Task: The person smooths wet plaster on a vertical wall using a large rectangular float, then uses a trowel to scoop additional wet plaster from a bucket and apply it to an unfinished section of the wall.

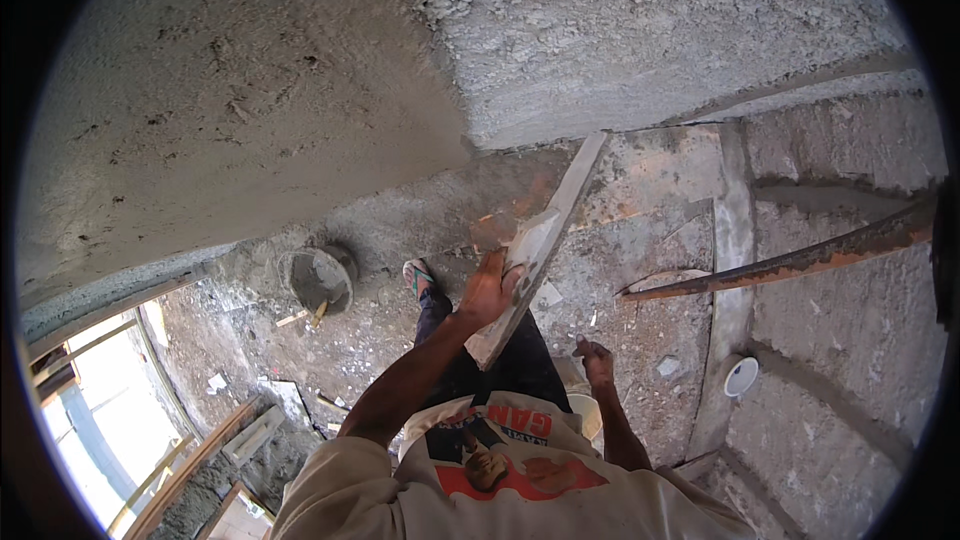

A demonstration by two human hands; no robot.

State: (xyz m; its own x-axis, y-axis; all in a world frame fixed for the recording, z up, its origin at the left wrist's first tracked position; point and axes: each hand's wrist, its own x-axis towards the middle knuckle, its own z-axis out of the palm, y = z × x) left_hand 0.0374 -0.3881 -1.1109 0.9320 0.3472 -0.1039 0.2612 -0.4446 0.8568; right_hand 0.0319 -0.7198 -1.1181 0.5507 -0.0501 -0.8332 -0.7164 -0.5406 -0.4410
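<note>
My left hand [492,290] is closed on a long pale straightedge [578,180], smeared with plaster. It slants from below that hand up toward the foot of the wall, with a flat piece along its side. My right hand [598,365] hangs lower to the right, fingers loosely bent and apart, with nothing visible in it. Behind it stands a pale bucket [582,410], partly hidden by my body. Ahead, the wall has smooth damp plaster [230,90] on the left and rougher grey plaster [650,30] on the right.
A bucket of grey mortar [318,280] stands left of my sandalled foot [418,275]. A long rusty plank [780,265] leans at the right, near a white lid [740,377]. Debris litters the floor [250,340]. Boards [205,465] lie by a bright opening [90,420] at lower left.
</note>
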